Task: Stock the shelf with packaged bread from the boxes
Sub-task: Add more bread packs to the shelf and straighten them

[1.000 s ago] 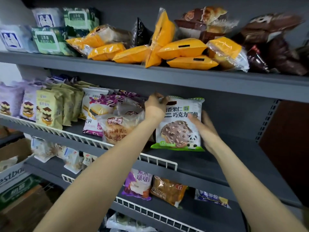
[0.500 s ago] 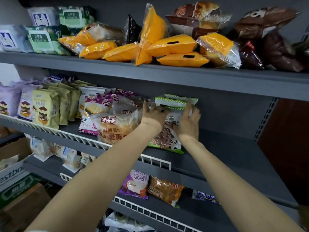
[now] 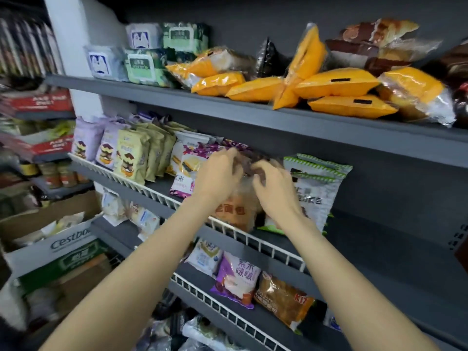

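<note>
On the middle shelf [image 3: 379, 239], white-and-green chocolate bread packets [image 3: 319, 191] stand upright behind the wire rail [image 3: 268, 247]. Just left of them stands a clear packet of brown bread [image 3: 234, 214] with orange print. My left hand [image 3: 219, 176] and my right hand [image 3: 274, 193] are both at this packet's top. Their fingers are curled round its crinkled upper edge, though motion blur hides the exact hold. My right hand covers part of the chocolate bread packets' left side.
Purple and pale green cake packets [image 3: 131, 158] fill the shelf's left half. Yellow packets [image 3: 331, 84] lie on the top shelf; a few packets [image 3: 236, 277] sit on the lower one. Cardboard boxes [image 3: 68, 241] with goods stand at lower left.
The chocolate bread packet was set upright on the shelf and let go. Both hands moved left onto the clear bread packet. The camera swung left and closer.
</note>
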`<state>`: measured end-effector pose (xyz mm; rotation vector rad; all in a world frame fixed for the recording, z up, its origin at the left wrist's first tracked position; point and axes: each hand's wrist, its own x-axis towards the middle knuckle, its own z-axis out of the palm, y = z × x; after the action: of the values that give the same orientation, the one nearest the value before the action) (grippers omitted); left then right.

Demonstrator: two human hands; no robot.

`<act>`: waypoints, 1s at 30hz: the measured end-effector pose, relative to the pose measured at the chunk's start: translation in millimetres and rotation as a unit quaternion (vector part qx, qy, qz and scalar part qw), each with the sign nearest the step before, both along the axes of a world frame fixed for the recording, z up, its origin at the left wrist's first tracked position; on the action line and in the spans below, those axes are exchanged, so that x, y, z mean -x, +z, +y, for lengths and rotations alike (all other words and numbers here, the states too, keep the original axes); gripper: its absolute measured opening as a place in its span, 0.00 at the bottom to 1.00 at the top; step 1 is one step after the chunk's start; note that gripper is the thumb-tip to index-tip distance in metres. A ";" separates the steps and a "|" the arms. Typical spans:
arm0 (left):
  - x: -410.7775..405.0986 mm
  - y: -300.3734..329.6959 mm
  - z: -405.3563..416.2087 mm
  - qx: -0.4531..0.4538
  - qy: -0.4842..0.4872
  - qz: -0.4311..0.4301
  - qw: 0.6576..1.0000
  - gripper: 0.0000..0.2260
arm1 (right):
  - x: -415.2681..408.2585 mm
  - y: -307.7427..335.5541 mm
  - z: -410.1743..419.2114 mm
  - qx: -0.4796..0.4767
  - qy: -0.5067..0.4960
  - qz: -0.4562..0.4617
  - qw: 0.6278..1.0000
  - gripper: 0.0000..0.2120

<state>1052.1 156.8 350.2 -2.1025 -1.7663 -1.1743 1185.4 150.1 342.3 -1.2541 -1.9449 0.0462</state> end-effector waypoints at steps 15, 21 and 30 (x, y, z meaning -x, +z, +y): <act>453.2 -135.3 -22.4 0.205 0.250 -0.152 0.934 0.08 | 451.5 -107.9 37.4 0.134 0.242 -0.180 0.944 0.11; 610.4 -207.8 2.6 0.273 0.310 -0.232 0.881 0.09 | 625.5 -201.1 94.2 0.249 0.260 -0.200 0.911 0.10; 785.1 -330.0 124.0 0.425 0.320 -0.210 0.820 0.17 | 812.3 -345.4 238.3 0.408 0.240 -0.247 0.845 0.18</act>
<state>267.0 280.9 20.2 -1.2558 -3.3104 -0.7179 373.1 388.4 -3.0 -1.3168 -2.8097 0.9895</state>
